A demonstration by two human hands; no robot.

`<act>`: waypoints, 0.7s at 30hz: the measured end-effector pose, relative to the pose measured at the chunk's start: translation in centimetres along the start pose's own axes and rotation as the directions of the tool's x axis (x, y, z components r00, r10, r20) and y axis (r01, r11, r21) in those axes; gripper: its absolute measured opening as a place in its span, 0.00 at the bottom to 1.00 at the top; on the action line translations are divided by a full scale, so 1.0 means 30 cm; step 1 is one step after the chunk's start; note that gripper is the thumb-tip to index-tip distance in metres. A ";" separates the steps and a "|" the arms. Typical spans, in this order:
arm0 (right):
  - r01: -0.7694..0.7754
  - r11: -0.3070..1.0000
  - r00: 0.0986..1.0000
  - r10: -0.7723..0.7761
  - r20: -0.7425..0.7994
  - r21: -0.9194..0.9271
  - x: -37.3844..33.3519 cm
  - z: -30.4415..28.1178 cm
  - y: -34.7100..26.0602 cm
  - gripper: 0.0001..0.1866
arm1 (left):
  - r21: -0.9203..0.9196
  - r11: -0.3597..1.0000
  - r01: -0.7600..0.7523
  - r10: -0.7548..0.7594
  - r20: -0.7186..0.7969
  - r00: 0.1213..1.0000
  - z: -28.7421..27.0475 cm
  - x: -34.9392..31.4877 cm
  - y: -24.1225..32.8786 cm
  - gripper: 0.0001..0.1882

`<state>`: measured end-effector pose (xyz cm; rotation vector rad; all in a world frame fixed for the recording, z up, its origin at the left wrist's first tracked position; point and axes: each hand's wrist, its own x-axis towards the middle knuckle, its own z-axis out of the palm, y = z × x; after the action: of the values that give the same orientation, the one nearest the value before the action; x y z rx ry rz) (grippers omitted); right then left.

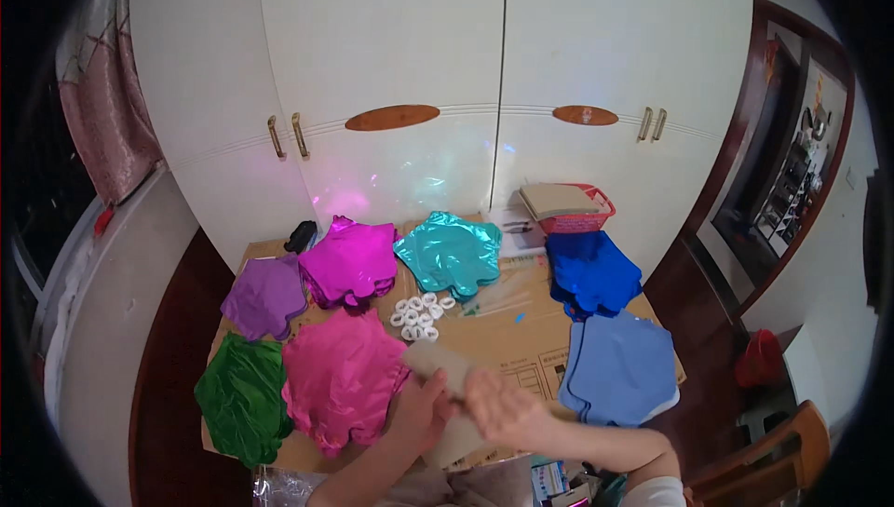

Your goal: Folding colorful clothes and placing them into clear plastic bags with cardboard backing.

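Between the pink sheets (345, 377) and the light blue sheets (622, 369) on the table (494, 344), a beige card (454, 444) is covered across its middle by the left hand (428, 411) and the blurred right hand (504, 408), their fingers bent, though whether anything is pinched by either cannot be told.

I wear a plain, white-looking short sleeve (656, 491), only partly in view, that ends near my right elbow (668, 463). Beyond that sleeve, my right forearm (591, 445) is bare and smooth in outline, running to my bare right hand (503, 406), its fingers slightly blurred. Well to the left of the sleeve, my left forearm (368, 465) and left hand (428, 409) are bare too.
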<state>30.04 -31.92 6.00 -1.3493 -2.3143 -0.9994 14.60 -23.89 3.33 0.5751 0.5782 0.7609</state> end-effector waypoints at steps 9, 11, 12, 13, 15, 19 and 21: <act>-0.465 0.443 0.702 0.712 0.014 0.767 -0.178 0.078 -0.049 0.34 | 0.676 0.714 -0.183 0.076 0.186 0.980 -0.162 -0.038 -0.028 0.14; -0.371 -0.071 0.468 0.847 0.253 0.926 -0.239 0.165 -0.014 0.37 | 0.699 0.697 -0.160 0.006 0.217 0.976 -0.178 -0.029 -0.015 0.13; -0.350 -0.170 0.508 0.792 0.339 0.921 -0.259 0.197 -0.012 0.35 | 0.724 0.671 -0.157 0.000 0.212 0.977 -0.185 -0.023 -0.015 0.13; -0.332 -0.268 0.548 0.726 0.416 0.904 -0.283 0.227 -0.020 0.34 | 0.749 0.645 -0.155 -0.004 0.206 0.979 -0.190 -0.017 -0.015 0.14; -0.318 -0.416 0.582 0.624 0.522 0.852 -0.325 0.286 -0.048 0.30 | 0.781 0.605 -0.152 0.009 0.185 0.983 -0.208 -0.014 -0.020 0.14; -0.319 -0.515 0.560 0.576 0.596 0.796 -0.354 0.326 -0.059 0.22 | 0.794 0.594 -0.127 0.022 0.142 0.990 -0.219 -0.019 -0.030 0.15; -0.335 -0.482 0.559 0.590 0.583 0.810 -0.342 0.321 -0.051 0.20 | 0.792 0.601 -0.106 0.034 0.108 0.994 -0.226 -0.017 -0.031 0.15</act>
<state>35.07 -32.50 -7.22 -1.0753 -0.9706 0.9874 10.25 -23.02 -1.88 1.4792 0.8243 0.5090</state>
